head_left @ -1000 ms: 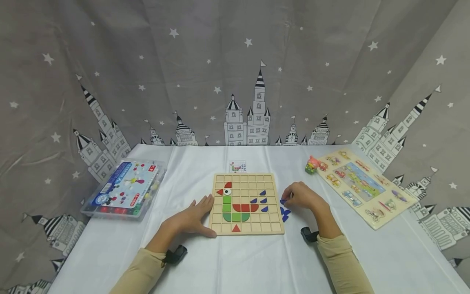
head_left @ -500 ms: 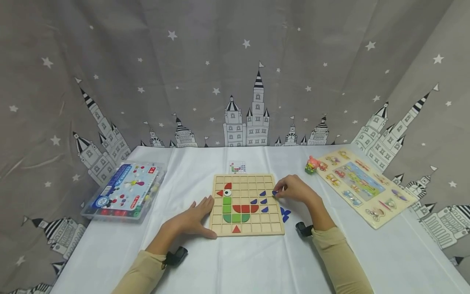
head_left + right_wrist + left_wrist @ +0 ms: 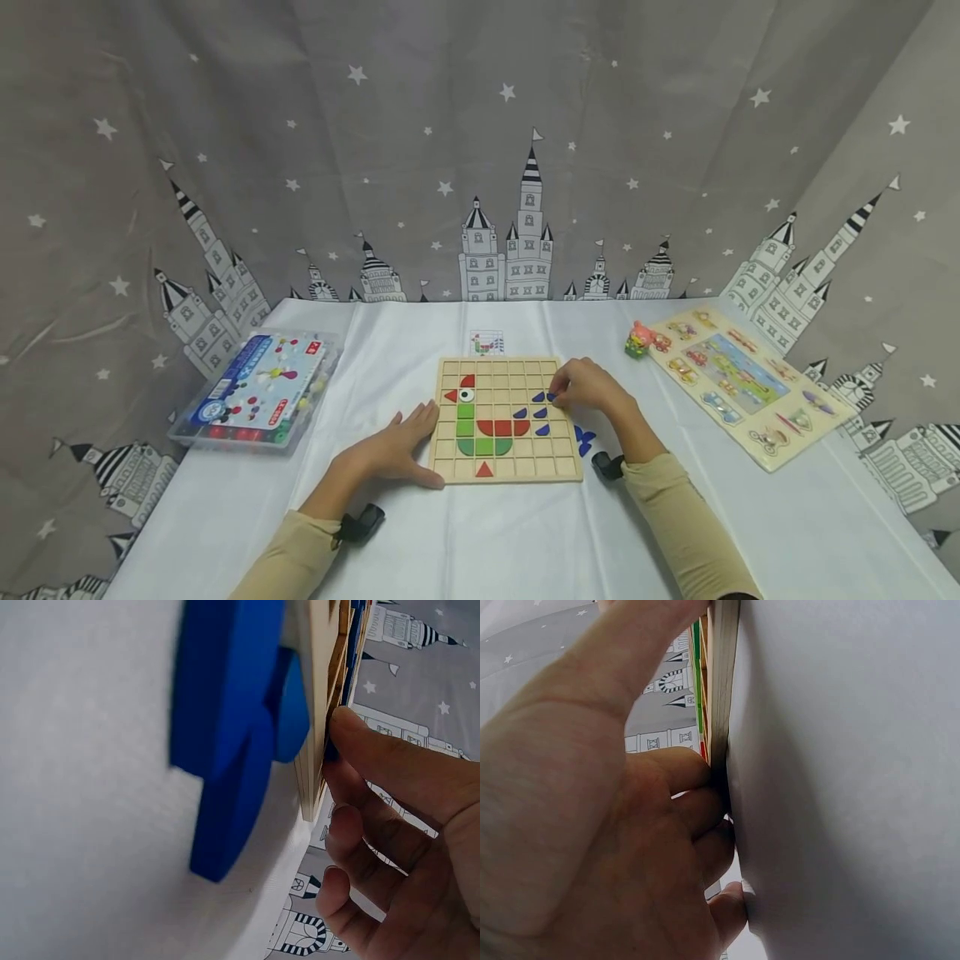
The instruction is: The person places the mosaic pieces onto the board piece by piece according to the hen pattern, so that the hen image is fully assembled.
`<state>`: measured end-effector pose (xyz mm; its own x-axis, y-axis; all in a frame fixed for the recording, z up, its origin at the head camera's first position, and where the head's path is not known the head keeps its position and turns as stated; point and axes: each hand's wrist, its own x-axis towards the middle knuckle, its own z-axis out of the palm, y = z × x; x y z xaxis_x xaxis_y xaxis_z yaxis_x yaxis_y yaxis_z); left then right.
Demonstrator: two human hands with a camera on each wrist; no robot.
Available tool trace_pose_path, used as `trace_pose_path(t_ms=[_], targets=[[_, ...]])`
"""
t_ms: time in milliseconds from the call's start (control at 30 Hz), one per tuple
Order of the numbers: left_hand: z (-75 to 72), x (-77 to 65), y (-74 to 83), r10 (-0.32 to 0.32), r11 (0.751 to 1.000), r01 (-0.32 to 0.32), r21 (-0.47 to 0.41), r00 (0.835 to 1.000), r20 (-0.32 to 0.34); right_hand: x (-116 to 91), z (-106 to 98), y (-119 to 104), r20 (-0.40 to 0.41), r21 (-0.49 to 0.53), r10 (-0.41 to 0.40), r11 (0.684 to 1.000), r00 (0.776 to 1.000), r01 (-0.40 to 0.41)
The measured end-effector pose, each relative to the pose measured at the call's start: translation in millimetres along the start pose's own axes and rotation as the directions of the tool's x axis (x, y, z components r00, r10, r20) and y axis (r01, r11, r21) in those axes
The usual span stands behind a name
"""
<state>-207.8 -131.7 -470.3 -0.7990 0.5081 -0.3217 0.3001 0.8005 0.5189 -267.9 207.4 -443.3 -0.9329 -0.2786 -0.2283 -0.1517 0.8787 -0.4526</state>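
A wooden grid board point(image 3: 495, 471) lies on the white cloth, carrying a bird figure of red, green, white and blue pieces. My right hand point(image 3: 596, 389) pinches a blue piece point(image 3: 552, 397) between thumb and fingertips at the board's upper right cells. In the right wrist view the pinched piece point(image 3: 332, 748) is mostly behind the thumb. Along the board's left edge rests my left hand point(image 3: 393, 446), thumb spread toward the lower corner, fingers against the side. Loose blue pieces point(image 3: 584, 440) lie by the board's right edge; they loom close in the right wrist view.
Behind the board lies a small picture card point(image 3: 487, 342) with a similar bird. A clear plastic case point(image 3: 255, 387) sits at the left. On the right are a vehicle puzzle board point(image 3: 750, 383) and a small pink and green toy point(image 3: 638, 340). A grey curtain hangs behind.
My right hand has taken a blue piece from the loose ones beside the board and moved left and up onto the upper right cells. The left hand has stayed put.
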Motion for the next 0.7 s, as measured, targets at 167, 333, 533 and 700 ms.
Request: trace_pose_path(t_ms=[167, 333, 533, 700], targets=[[0.8, 0.0, -1.1, 0.006, 1.0, -0.006, 0.004, 1.0, 0.001, 3.4, 2.7, 2.3, -0.011, -0.007, -0.004, 1.0, 1.0, 0.004], [0.7, -0.1, -0.2, -0.002, 1.0, 0.002, 0.005, 1.0, -0.002, 3.5, 3.8, 2.7, -0.015, 0.002, -0.005, 1.0, 1.0, 0.005], [-1.2, 0.3, 0.4, 0.005, 1.0, -0.005, 0.017, 1.0, -0.004, 3.9, 2.5, 2.2, -0.023, -0.004, -0.005, 1.0, 1.0, 0.005], [-0.7, 0.2, 1.9, -0.012, 1.0, 0.012, 0.013, 1.0, 0.0, 1.0, 2.6, 3.2, -0.018, 0.002, 0.007, 1.0, 1.0, -0.006]])
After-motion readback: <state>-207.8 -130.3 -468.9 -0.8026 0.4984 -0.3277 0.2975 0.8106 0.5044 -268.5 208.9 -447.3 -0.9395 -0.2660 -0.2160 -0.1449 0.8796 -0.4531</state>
